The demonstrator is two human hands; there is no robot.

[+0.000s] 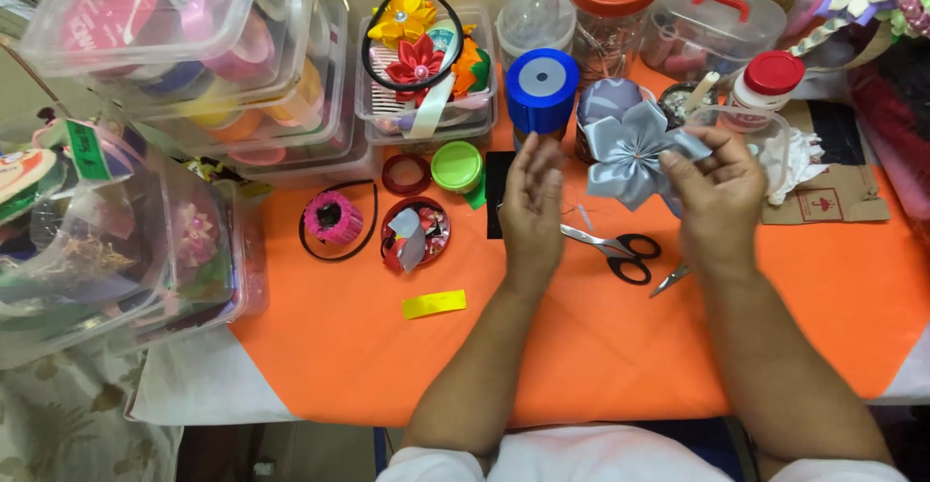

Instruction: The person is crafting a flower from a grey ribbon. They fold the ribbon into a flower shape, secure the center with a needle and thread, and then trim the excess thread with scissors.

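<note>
A grey ribbon flower [630,153] is pinched by the right hand [719,196]. The left hand [531,206] is held empty beside it, fingers loosely together above the scissors [620,248].

The grey ribbon flower [628,151] is made of folded satin petals that fan out from a centre, pointed at the tips; it is held up above the orange table, right of the middle and towards the far side; its face is turned to the camera, slightly tilted; its right-hand petals are pinched between fingers; a thin thread hangs below it.
</note>
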